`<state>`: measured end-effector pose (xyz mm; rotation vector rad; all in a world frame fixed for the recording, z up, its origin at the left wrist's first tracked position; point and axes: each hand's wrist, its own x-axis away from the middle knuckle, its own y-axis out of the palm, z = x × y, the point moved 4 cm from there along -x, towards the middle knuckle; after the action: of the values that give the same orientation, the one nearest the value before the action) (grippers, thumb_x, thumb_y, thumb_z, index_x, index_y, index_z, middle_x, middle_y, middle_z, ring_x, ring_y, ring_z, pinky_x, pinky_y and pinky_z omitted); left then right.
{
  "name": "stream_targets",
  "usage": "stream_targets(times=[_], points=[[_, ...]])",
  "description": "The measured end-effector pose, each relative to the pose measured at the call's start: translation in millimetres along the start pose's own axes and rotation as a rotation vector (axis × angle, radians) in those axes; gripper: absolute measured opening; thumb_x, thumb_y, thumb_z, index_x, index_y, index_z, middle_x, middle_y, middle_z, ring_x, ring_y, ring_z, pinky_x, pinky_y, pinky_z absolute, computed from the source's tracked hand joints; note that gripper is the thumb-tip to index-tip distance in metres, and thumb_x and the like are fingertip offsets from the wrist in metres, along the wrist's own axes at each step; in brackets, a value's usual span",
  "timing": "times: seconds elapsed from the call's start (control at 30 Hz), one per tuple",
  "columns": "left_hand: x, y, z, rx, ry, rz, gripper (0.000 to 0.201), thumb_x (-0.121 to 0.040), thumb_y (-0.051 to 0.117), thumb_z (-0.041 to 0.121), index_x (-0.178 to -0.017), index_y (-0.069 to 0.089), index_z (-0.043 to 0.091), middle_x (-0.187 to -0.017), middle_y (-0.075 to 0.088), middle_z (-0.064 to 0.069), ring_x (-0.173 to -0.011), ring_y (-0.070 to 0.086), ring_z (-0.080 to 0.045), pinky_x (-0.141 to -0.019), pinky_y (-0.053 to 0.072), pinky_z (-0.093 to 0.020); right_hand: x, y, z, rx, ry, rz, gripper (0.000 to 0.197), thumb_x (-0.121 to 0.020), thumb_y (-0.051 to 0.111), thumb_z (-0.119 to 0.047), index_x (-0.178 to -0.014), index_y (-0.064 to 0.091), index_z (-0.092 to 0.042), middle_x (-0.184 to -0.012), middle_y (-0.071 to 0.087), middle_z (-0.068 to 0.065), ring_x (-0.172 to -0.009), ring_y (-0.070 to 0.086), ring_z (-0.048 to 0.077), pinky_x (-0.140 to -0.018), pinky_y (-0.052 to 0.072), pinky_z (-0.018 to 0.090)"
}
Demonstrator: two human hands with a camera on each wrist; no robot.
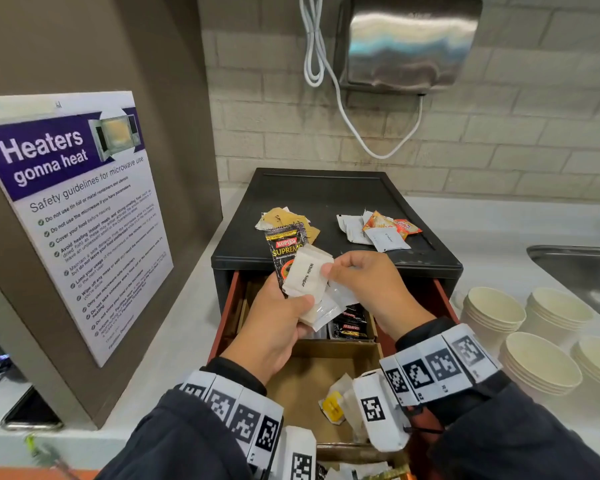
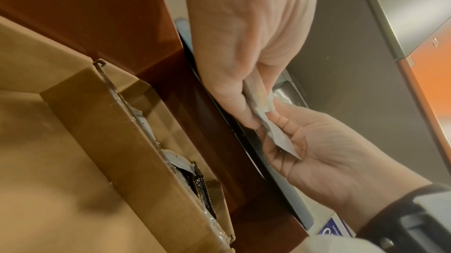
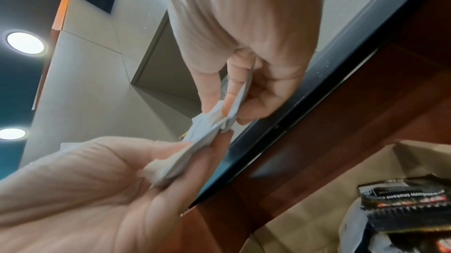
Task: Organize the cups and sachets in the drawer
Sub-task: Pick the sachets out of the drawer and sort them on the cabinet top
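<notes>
While hands [image 1: 326, 299] pinch sachets [image 1: 307, 275], lower ones hidden.

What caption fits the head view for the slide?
Both hands, left hand and right hand, hold white sugar sachets over the open drawer.

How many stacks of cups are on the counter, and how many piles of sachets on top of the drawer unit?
Stacks of cream paper cups on the white counter: 4
Piles of sachets on top of the black drawer unit: 2
Total: 6
</notes>
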<state>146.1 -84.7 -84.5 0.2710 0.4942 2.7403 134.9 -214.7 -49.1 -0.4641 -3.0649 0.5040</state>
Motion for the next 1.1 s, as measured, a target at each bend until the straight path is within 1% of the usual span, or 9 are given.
stream_targets(times=[0.13,0.23,0.37,0.53,0.67,0.73,0.8,0.97,1.1], points=[[-0.7,-1.3,-3.1,-0.069,-0.013,0.009,0.053,-0.089,0.047,-0.011,-0.127,0.047,0.025,-0.123,0.058,-0.006,-0.113,0.057,-0.027,-0.092,0.049,-0.053,-0.6,4.5,1.7,0.057,0.005,-0.012,0.017,-0.081,0.071,-0.022,-0.081,0.065,-0.006,-0.092,0.07,0.009,-0.084,0.064,0.02,-0.073,0.052,0.032],[-1.2,-2.2,-3.2,-0.046,-0.025,0.015,0.055,-0.088,0.047,-0.013,-0.129,0.045,0.024,-0.127,0.056,-0.007,-0.116,0.054,-0.028,-0.093,0.049,-0.053,-0.3,0.5,1.3,0.06,-0.011,0.026,0.014,-0.081,0.07,-0.023,-0.078,0.065,-0.01,-0.091,0.069,0.004,-0.085,0.061,0.014,-0.07,0.048,0.025],[-0.8,-1.7,-2.4,-0.028,-0.032,0.009,0.055,-0.088,0.045,-0.015,-0.125,0.044,0.026,-0.129,0.054,-0.006,-0.12,0.051,-0.029,-0.095,0.047,-0.053,-2.1,-11.1,-3.4,0.078,-0.093,0.161,0.01,-0.082,0.07,-0.024,-0.076,0.063,-0.02,-0.101,0.064,-0.004,-0.094,0.051,0.007,-0.065,0.032,0.012],[0.9,2.0,-3.8,-0.043,-0.046,-0.031,0.053,-0.088,0.044,-0.016,-0.118,0.048,0.028,-0.117,0.06,-0.004,-0.11,0.057,-0.025,-0.086,0.052,-0.044,-0.1,-1.8,-4.8,0.241,-0.166,0.04,0.013,-0.078,0.073,-0.024,-0.084,0.063,-0.017,-0.101,0.06,-0.005,-0.093,0.051,0.007,-0.067,0.033,0.01],[0.9,1.7,-3.2,-0.009,-0.054,-0.035,0.053,-0.089,0.043,-0.016,-0.122,0.048,0.025,-0.116,0.061,-0.005,-0.109,0.059,-0.025,-0.086,0.052,-0.046,1.2,0.6,-4.4,0.284,-0.165,-0.03,0.013,-0.08,0.072,-0.024,-0.081,0.062,-0.015,-0.097,0.062,-0.001,-0.09,0.055,0.011,-0.069,0.04,0.015],[1.3,2.9,-1.9,0.038,-0.058,-0.042,0.051,-0.089,0.042,-0.015,-0.122,0.048,0.024,-0.117,0.061,-0.005,-0.108,0.06,-0.026,-0.083,0.053,-0.045,0.8,-2.0,-4.2,0.232,-0.154,-0.03,0.012,-0.08,0.072,-0.022,-0.077,0.062,-0.015,-0.092,0.063,0.0,-0.086,0.058,0.013,-0.073,0.045,0.024],[1.8,4.0,-0.9,0.069,-0.053,-0.054,0.05,-0.09,0.042,-0.014,-0.124,0.049,0.023,-0.118,0.062,-0.006,-0.108,0.06,-0.026,-0.083,0.053,-0.045,1.1,-4.3,-3.2,0.103,-0.126,-0.048,0.014,-0.08,0.072,-0.016,-0.072,0.061,-0.016,-0.084,0.065,0.0,-0.078,0.06,0.013,-0.072,0.049,0.026],[3.4,3.2,2.2,0.162,-0.025,-0.045,0.043,-0.092,0.044,-0.01,-0.111,0.055,0.027,-0.115,0.064,-0.002,-0.107,0.06,-0.023,-0.079,0.054,-0.042,-3.0,-15.9,-1.8,-0.24,-0.077,-0.042,0.015,-0.08,0.068,-0.005,-0.069,0.06,-0.011,-0.074,0.069,0.003,-0.069,0.062,0.015,-0.066,0.05,0.026],[0.9,-1.4,2.8,0.228,-0.006,0.04,0.042,-0.091,0.044,-0.01,-0.117,0.052,0.022,-0.114,0.062,-0.004,-0.102,0.061,-0.021,-0.072,0.054,-0.037,-6.7,-24.8,-4.6,-0.39,-0.057,-0.013,0.015,-0.085,0.061,-0.003,-0.071,0.058,-0.004,-0.068,0.069,0.003,-0.06,0.064,0.011,-0.054,0.051,0.02]])
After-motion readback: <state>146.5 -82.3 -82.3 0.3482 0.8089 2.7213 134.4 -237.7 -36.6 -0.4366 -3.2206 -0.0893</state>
